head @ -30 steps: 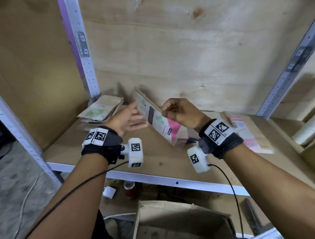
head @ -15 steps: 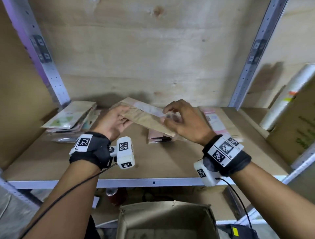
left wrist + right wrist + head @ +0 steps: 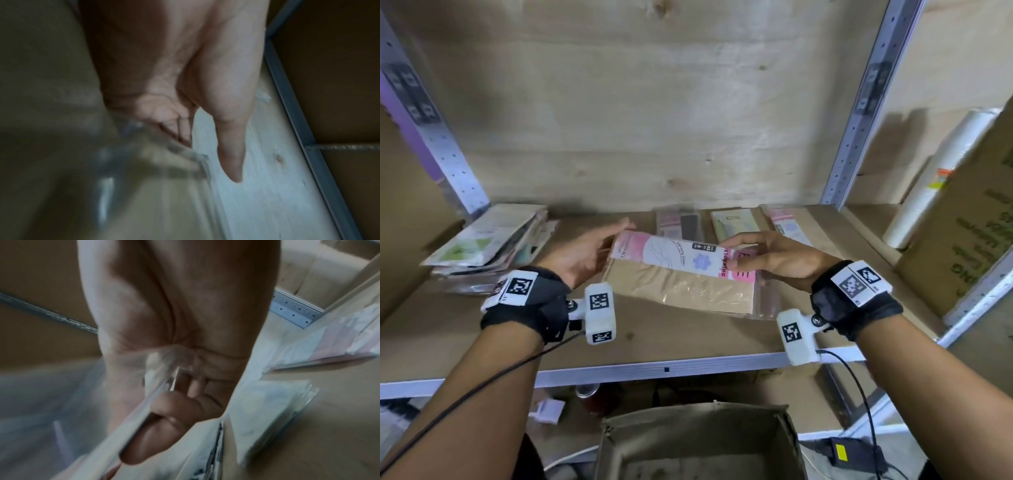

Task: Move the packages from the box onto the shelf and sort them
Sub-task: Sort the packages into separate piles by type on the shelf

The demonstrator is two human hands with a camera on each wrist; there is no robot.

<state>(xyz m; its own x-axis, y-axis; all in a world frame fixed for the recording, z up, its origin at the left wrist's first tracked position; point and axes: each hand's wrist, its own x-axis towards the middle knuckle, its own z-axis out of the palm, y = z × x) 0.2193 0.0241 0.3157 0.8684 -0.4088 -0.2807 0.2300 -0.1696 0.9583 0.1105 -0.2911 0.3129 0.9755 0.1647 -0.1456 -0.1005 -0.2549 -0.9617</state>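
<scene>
While plywood backs the shelf (image 3: 688,339) between perforated metal posts (image 3: 859,102), the right hand (image 3: 777,260) pinches a package (image 3: 681,274) over its middle; the left hand (image 3: 582,257), fingers straight, touches its other end. Its label reads "STOCKING". Behind lie more packages (image 3: 736,222), one marked "EME". Below stands the box (image 3: 698,442).

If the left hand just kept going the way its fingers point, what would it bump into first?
The left hand points up and right, along the far edge of the held package. Going on, it would probably meet the flat packets at the back of the shelf, though depth is unclear.
</scene>
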